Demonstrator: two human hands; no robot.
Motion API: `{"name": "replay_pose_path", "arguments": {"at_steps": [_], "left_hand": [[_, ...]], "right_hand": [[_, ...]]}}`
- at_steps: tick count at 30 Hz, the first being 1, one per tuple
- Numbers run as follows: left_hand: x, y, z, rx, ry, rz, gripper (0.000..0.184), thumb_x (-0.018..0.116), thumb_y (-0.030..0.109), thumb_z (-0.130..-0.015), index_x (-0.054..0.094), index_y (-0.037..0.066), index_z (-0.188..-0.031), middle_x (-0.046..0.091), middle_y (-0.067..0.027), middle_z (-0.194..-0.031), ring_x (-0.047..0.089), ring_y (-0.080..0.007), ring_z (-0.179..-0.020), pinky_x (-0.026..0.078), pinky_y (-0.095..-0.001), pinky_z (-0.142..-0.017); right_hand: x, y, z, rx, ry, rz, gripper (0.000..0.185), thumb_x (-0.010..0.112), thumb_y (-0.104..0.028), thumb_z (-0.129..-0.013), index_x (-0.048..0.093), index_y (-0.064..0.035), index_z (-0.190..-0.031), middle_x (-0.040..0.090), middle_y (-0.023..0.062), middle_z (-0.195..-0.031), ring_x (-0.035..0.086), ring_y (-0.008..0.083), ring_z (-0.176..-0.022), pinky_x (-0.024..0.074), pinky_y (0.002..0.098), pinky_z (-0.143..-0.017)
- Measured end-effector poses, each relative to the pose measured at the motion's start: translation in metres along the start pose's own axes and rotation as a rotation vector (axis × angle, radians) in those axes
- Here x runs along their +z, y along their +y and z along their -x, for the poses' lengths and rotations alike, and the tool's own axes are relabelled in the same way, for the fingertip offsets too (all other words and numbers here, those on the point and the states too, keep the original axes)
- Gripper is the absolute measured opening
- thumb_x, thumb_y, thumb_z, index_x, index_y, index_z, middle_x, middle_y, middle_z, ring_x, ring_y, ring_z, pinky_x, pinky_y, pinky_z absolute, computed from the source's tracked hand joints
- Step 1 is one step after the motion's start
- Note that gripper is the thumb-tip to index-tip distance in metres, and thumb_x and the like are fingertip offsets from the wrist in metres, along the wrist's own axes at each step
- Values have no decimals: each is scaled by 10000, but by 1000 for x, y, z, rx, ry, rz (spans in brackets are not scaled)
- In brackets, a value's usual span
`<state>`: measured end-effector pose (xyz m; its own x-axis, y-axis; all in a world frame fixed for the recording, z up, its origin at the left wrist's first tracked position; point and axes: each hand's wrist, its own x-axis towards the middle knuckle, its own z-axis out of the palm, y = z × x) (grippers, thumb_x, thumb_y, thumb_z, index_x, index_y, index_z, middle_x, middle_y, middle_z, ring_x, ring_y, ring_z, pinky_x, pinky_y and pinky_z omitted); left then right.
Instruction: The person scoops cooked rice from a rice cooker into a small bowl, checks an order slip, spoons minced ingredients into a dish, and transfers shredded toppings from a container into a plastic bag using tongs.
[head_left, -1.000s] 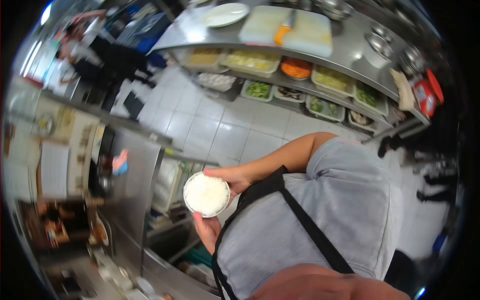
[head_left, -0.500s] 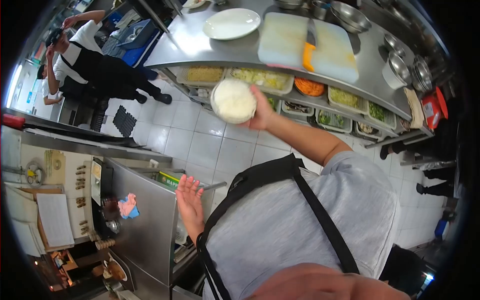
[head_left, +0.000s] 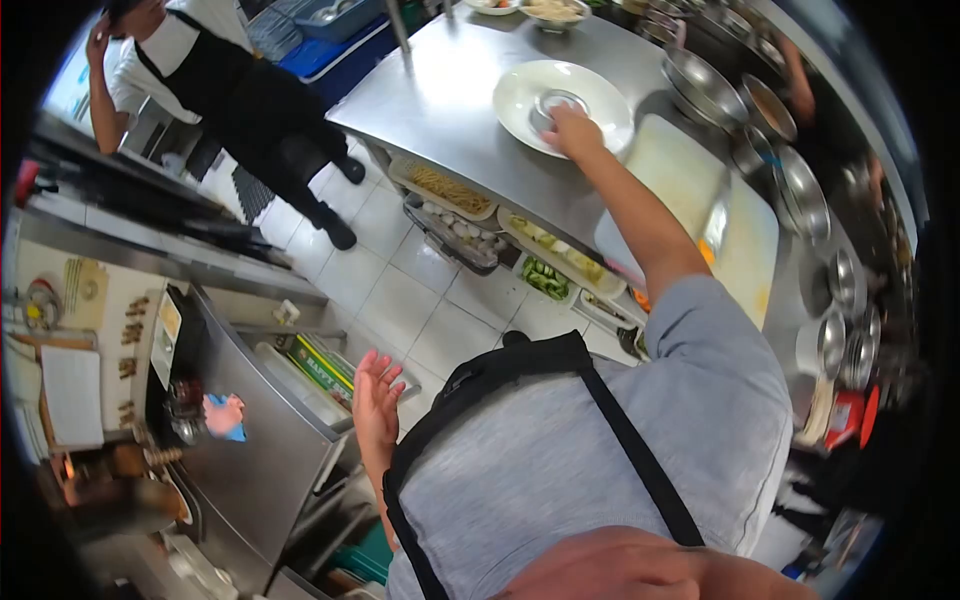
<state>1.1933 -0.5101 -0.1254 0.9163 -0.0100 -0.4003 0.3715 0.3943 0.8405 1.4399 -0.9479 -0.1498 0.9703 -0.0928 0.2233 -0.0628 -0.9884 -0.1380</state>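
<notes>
My right hand [head_left: 572, 132] is on a small round bowl [head_left: 549, 101], which sits on a large white plate [head_left: 515, 105] on the steel counter [head_left: 440, 95]. The bowl appears upside down, with its base up, and my fingers close on it. No rice shows around it. Lower left, my left hand [head_left: 377, 395] is raised in the air with its fingers apart and nothing in it. Right of the plate lies a white cutting board [head_left: 680, 160], and a knife [head_left: 717, 215] with an orange handle rests across it.
Metal bowls [head_left: 705, 85] line the counter's far side. Noodles [head_left: 448, 190] and cut vegetables [head_left: 545, 278] are in trays on the shelf below. A person in a black apron [head_left: 225, 80] stands at the upper left. A steel cabinet [head_left: 245, 430] is at the lower left.
Rice showed on top of the bowl in my right hand; now the bowl is turned over onto the plate. My left hand has let go of it. The view has shifted, and the other person appears nearer.
</notes>
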Motion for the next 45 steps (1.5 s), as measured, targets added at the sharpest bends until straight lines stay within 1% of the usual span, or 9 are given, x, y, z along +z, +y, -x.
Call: {"name": "replay_pose_path", "arguments": {"at_steps": [5, 8, 15, 17, 20, 23, 33, 43, 45], "left_hand": [[17, -9, -11, -37, 203, 19, 468, 443, 363, -825, 370, 53, -1170, 471, -79, -1030, 477, -165, -887, 385, -257, -718], [20, -10, -16, -37, 288, -74, 415, 462, 329, -819, 399, 76, -1141, 483, -86, -1041, 484, -161, -898, 392, -263, -721], [-33, -44, 0, 132, 277, -351, 454, 516, 337, -783, 403, 43, -1111, 506, -52, -895, 481, -137, -830, 395, -271, -720], [-63, -68, 24, 179, 362, -441, 466, 524, 323, -780, 399, 22, -1113, 512, -61, -875, 480, -143, -819, 400, -267, -711], [-119, -102, 92, 24, 564, -495, 504, 535, 331, -766, 400, -7, -1115, 526, -135, -924, 506, -207, -854, 406, -298, -748], [-175, -140, 167, -169, 743, -661, 562, 558, 360, -730, 404, -23, -1112, 511, -207, -1004, 508, -274, -926, 399, -332, -797], [-261, -173, 369, -390, 1099, -687, 592, 544, 362, -720, 383, -19, -1143, 432, -273, -1099, 452, -369, -1002, 366, -379, -859], [-294, -168, 415, -458, 1241, -364, 577, 561, 350, -741, 379, -12, -1152, 474, -257, -1070, 468, -341, -1009, 383, -358, -835], [-312, -164, 416, -460, 1227, -354, 570, 558, 339, -747, 372, -7, -1161, 469, -258, -1077, 461, -339, -1022, 382, -356, -837]], "right_hand": [[-4, -3, -8, 12, -151, 130, 250, 331, -163, -800, 493, -79, -970, 506, 169, -1015, 484, 338, -951, 417, 450, -749], [22, 17, -24, -99, -108, 182, 251, 344, -191, -810, 535, -49, -889, 569, 150, -831, 549, 289, -802, 430, 411, -647], [20, 47, -70, -311, -387, 357, 489, 462, -346, -746, 443, -22, -1111, 509, 168, -1068, 484, 304, -982, 379, 356, -823], [6, 29, -63, -293, -378, 106, 396, 458, -48, -634, 487, 7, -1025, 554, 181, -959, 541, 327, -866, 411, 372, -779], [5, 33, -77, -352, -250, 145, 332, 461, -89, -651, 507, 35, -956, 537, 234, -915, 515, 355, -873, 395, 383, -774], [-22, -38, -43, 2, -9, 125, 347, 482, -162, -729, 497, 38, -1013, 540, 205, -984, 508, 346, -922, 392, 362, -810], [94, -372, 127, -714, -157, -246, 339, 452, -269, -753, 542, 49, -679, 529, 244, -692, 506, 397, -649, 385, 450, -595], [219, -518, 84, -741, -168, 258, 309, 371, -131, -748, 530, -12, -986, 558, 227, -860, 539, 355, -819, 412, 437, -756], [186, -552, 100, -680, -22, -45, 267, 387, -152, -762, 558, 1, -898, 575, 197, -829, 555, 352, -746, 417, 451, -732]]}}
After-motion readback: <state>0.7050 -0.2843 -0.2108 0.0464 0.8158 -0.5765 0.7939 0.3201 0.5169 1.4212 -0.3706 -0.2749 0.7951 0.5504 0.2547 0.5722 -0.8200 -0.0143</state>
